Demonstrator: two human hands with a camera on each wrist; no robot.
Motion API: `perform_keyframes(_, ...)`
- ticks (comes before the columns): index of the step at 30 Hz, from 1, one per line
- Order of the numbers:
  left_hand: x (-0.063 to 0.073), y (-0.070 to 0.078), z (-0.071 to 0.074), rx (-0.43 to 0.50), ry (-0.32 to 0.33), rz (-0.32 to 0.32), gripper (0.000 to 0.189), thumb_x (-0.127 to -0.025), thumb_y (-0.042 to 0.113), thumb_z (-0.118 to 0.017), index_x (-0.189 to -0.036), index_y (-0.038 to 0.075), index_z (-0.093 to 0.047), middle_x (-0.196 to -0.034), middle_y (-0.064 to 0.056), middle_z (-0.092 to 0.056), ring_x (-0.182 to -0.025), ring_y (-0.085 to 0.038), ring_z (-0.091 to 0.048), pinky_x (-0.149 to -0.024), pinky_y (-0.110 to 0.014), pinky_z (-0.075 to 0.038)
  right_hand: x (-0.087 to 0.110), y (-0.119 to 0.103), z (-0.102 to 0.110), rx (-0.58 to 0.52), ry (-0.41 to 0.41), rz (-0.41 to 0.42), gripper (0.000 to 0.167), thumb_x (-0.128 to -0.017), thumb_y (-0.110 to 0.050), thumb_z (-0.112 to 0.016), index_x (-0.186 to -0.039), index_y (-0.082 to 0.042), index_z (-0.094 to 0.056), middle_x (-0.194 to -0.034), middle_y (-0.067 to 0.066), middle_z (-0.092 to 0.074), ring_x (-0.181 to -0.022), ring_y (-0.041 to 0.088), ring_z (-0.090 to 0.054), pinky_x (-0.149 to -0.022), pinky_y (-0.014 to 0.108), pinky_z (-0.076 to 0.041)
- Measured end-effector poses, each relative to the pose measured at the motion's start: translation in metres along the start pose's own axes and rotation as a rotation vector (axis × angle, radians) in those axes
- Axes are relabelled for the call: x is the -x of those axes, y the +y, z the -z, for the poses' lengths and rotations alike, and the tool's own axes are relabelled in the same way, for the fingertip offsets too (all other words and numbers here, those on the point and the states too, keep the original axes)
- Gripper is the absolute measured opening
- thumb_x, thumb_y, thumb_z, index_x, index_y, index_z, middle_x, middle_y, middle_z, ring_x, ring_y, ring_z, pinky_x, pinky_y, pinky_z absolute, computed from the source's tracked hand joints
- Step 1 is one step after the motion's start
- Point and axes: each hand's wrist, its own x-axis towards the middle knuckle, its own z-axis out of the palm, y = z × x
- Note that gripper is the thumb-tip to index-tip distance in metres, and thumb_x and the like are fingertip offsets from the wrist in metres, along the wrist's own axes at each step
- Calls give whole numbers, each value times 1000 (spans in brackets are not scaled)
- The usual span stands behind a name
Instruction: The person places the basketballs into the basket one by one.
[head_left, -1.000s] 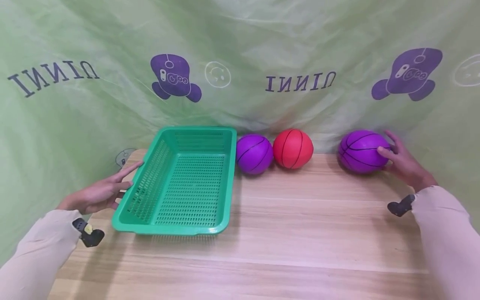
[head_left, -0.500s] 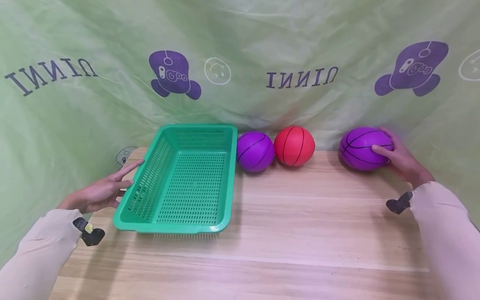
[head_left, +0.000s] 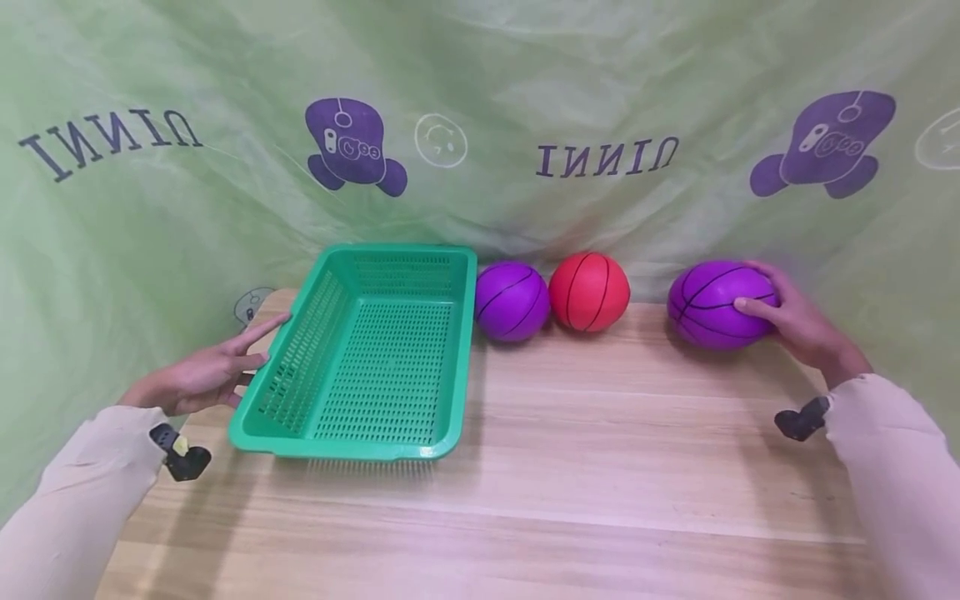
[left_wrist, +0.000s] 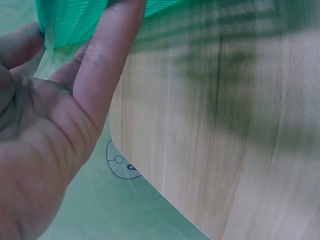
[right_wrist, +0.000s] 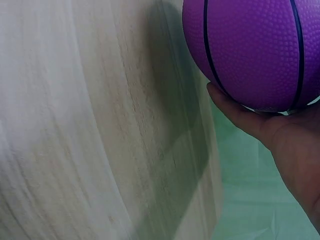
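Note:
A green plastic basket point(head_left: 382, 375) with slotted walls stands on the left of the wooden table. My left hand point(head_left: 210, 371) is at its left side, the fairly straight fingers and thumb touching the rim and outer wall. In the left wrist view, a finger point(left_wrist: 102, 65) reaches up against the basket's underside. At the far right, my right hand point(head_left: 802, 321) holds a purple toy basketball point(head_left: 708, 308), thumb on its near side and fingers round the back, partly hidden. The right wrist view shows this purple ball point(right_wrist: 250, 55) against the palm side of the hand.
Another purple ball point(head_left: 513, 302) sits right beside the basket's right wall, with a red ball point(head_left: 590, 292) next to it. A green printed cloth point(head_left: 480, 75) hangs behind the wooden table point(head_left: 600, 467).
My right thumb has moved further over the purple ball, and the ball has shifted slightly left and toward me. The left hand stays at the basket; the other balls keep their places.

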Motion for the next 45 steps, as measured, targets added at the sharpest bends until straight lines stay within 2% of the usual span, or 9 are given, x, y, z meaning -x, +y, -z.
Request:
perform_keyframes(2, 0, 0, -1, 4, -1, 4, 68, -112, 17, -33, -158, 41, 11, -155, -33, -16, -113, -35, -63, -86, -61, -54, 3, 0, -4, 25, -4, 1, 63, -102, -1, -53, -155, -24, -29, -134, 14, -27, -96, 6, -62, -75, 24, -59)
perform_keyframes(4, 0, -1, -2, 9, -10, 5, 69, -112, 17, -33, -158, 42, 12, -159, -31, 0, -115, -33, -62, -88, -61, -53, 6, -1, -8, 29, -18, 16, 64, -101, 1, -52, -156, -24, -28, -134, 16, -27, -97, 7, -62, -76, 24, -59)
perform_keyframes(6, 0, -1, -4, 19, -16, 6, 70, -111, 16, -34, -158, 42, 12, -160, -28, 5, -116, -31, -61, -89, -61, -52, 10, -2, -13, 25, -31, 31, 65, -101, 2, -52, -156, -23, -28, -134, 17, -28, -98, 7, -63, -77, 24, -58)
perform_keyframes(11, 1, -2, -5, 29, -3, 9, 71, -111, 16, -35, -158, 42, 11, -160, -28, 1, -115, -31, -62, -89, -61, -52, 16, -8, -30, 15, -103, 87, 67, -100, 7, -51, -156, -21, -26, -131, 15, -35, -103, 9, -64, -82, 24, -57)
perform_keyframes(16, 2, -2, -4, 22, 9, 12, 69, -112, 17, -33, -158, 41, 11, -158, -31, -3, -114, -31, -62, -89, -61, -52, 18, -14, -47, 69, -143, 143, 70, -98, 8, -51, -157, -22, -27, -135, 13, -34, -107, 8, -61, -84, 22, -56)
perform_keyframes(20, 2, -2, -5, 19, 20, 17, 70, -111, 17, -34, -158, 42, 11, -158, -31, -7, -114, -31, -62, -90, -60, -52, 20, -14, -56, 101, -120, 161, 71, -96, 8, -53, -156, -22, -30, -136, 12, -33, -107, 8, -59, -82, 22, -56)
perform_keyframes(26, 3, 0, -8, 12, 31, 25, 72, -111, 16, -36, -159, 40, 12, -158, -31, -7, -115, -31, -62, -89, -59, -53, 25, -10, -64, 50, -92, 189, 71, -94, 9, -53, -155, -21, -31, -134, 10, -35, -107, 10, -60, -82, 23, -57)
perform_keyframes(34, 6, 3, -9, 3, 31, 25, 73, -110, 15, -37, -159, 39, 12, -159, -30, -4, -116, -31, -61, -88, -59, -53, 34, -17, -77, 313, -18, 198, 76, -94, -2, -60, -159, -24, -26, -140, 22, -33, -105, 4, -55, -81, 17, -53)
perform_keyframes(45, 3, 4, -10, -2, 45, 8, 72, -110, 14, -37, -159, 39, 11, -157, -31, -10, -114, -35, -62, -86, -61, -53, 45, -31, -97, 330, -16, 212, 81, -91, 0, -64, -158, -24, -26, -141, 19, -33, -106, 9, -56, -80, 20, -54)
